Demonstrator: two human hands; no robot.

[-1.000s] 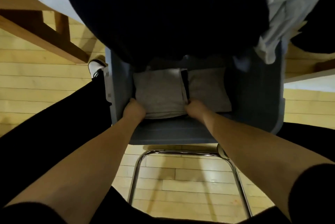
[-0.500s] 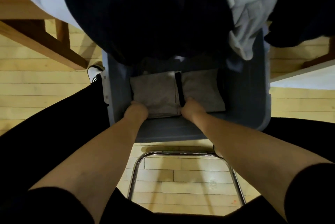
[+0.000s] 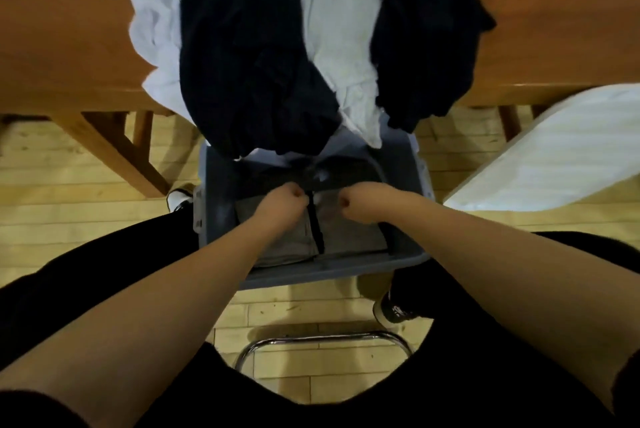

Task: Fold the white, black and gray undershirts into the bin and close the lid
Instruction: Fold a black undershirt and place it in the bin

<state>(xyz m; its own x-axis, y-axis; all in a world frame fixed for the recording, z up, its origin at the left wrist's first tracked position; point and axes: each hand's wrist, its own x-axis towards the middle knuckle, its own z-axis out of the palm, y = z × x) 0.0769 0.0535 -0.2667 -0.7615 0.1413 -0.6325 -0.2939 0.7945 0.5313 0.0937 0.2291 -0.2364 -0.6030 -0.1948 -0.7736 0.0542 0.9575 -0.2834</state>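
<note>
A grey bin (image 3: 329, 271) stands on the floor between my legs. Two folded gray undershirts (image 3: 287, 244) (image 3: 353, 237) lie side by side in it, with a narrow black strip (image 3: 317, 233) between them. My left hand (image 3: 284, 202) and my right hand (image 3: 360, 207) hover over the far ends of the folded shirts, both curled into fists with nothing visible in them. On the wooden table (image 3: 62, 39) beyond lie a black undershirt (image 3: 242, 46), a second black one (image 3: 426, 32) and white undershirts (image 3: 339, 29); the heap hangs over the bin's far edge.
A white ribbed surface (image 3: 554, 157) slants in at the right. The table's wooden legs (image 3: 121, 150) stand left of the bin. A chrome chair frame (image 3: 322, 341) sits below me, and my shoes (image 3: 394, 309) flank the bin on the wood floor.
Both hands have left the near edge of the folded gray shirt and moved to the far side, closing into fists. My view has tilted up, showing the tabletop.
</note>
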